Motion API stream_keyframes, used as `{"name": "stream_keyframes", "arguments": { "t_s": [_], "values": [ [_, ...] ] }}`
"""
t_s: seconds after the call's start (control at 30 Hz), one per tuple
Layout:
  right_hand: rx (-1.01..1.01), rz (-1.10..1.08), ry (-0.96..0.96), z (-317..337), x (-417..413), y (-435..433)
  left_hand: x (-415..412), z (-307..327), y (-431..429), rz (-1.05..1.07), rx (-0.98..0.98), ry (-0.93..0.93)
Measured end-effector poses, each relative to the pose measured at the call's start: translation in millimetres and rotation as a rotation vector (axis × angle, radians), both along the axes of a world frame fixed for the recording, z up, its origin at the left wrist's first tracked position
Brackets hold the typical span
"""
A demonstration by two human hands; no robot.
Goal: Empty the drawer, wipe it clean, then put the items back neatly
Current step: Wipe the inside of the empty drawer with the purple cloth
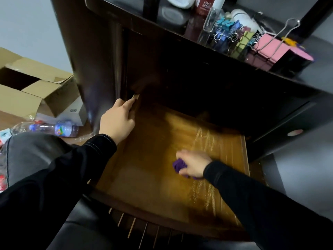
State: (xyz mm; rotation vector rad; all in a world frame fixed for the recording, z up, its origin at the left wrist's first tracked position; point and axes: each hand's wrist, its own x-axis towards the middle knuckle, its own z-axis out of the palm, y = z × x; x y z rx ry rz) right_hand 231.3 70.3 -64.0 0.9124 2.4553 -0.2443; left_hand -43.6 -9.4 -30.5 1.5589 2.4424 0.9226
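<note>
While both black-sleeved arms reach in from the bottom edge, the brown wooden drawer (153, 159) stands pulled out of the tall dark wooden cabinet (100, 60), front edge nearest the camera. The right hand (193, 164) is inside the drawer, right of centre, with fingers curled round a crumpled purple cloth (178, 165) that is pressed to the drawer floor. The hand is motion-blurred. Pale wet-looking streaks (203, 193) run along the floor on the near side of the cloth and on its far side, near the right wall.

The left hand (117, 120) is farther back at the drawer's left side wall. Its fingers curl over the top of that wall, gripping it close to where the drawer meets the cabinet. A knee in grey fabric (36, 150) sits left of the drawer.

On the floor beyond the knee lies a clear plastic bottle with a blue-purple label (54, 128), on its side. Just behind it is a small white box (75, 114), then an open brown cardboard box (36, 91) with its flaps up.

On the cabinet top, upper right, are a large pink binder clip with silver wire handles (270, 47), a heap of small blue and green binder clips (228, 27), a clear glass bottle (210, 20), a red printed box (203, 6) and a white round container (180, 1).
</note>
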Motion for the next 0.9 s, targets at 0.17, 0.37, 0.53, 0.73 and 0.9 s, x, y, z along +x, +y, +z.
{"name": "stream_keyframes", "arguments": {
  "t_s": [0.17,0.37,0.53,0.73,0.9],
  "values": [
    [-0.270,0.253,-0.070,-7.3,40.9,-79.6,0.3,-0.5,0.1,0.002,0.017,-0.015],
    [-0.079,0.022,0.084,-1.3,27.6,-16.0,-2.3,-5.7,2.1,0.007,0.030,-0.015],
    [0.122,-0.183,0.134,-7.8,1.9,48.1,-3.6,-7.5,4.4,0.020,0.030,0.001],
    [0.048,-0.089,0.042,-9.1,15.4,-9.1,-2.7,-4.8,2.1,0.015,0.017,-0.005],
    [-0.113,0.099,-0.009,-6.4,40.3,-79.4,-1.5,-3.0,0.1,0.008,0.029,-0.009]
  ]
}}
